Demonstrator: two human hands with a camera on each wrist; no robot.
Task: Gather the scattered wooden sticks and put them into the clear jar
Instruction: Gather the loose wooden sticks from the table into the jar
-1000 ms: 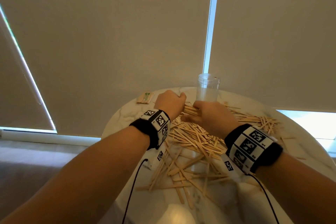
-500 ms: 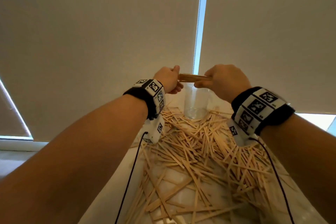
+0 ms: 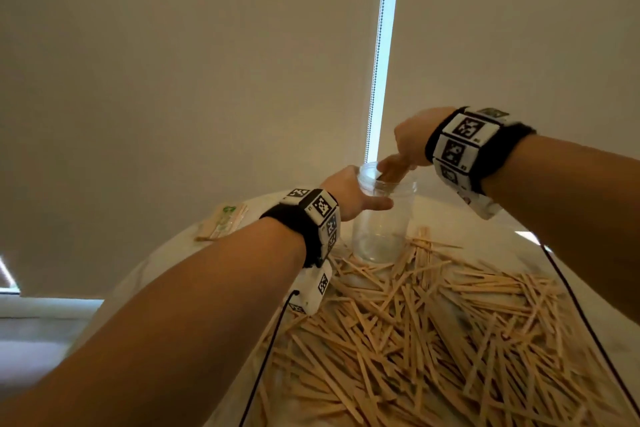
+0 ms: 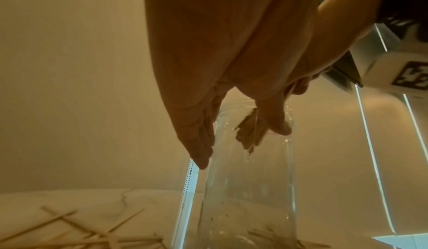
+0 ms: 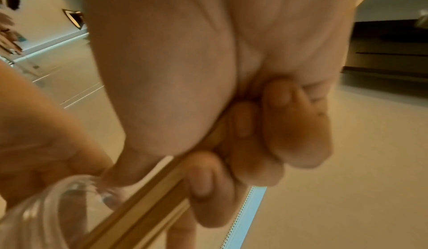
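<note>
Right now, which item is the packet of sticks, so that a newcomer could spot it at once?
Start at the round white table and find the clear jar at its far side. Left of the jar, near the table's far-left edge, lies the packet of sticks: neatly bundled with a green mark, unlike the loose sticks.

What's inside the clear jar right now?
The lower ends of a bundle of sticks, gripped by the right hand, poke through the mouth of the clear jar, which the left hand grips. Below them it looks almost empty; glare blurs the bottom.
</note>
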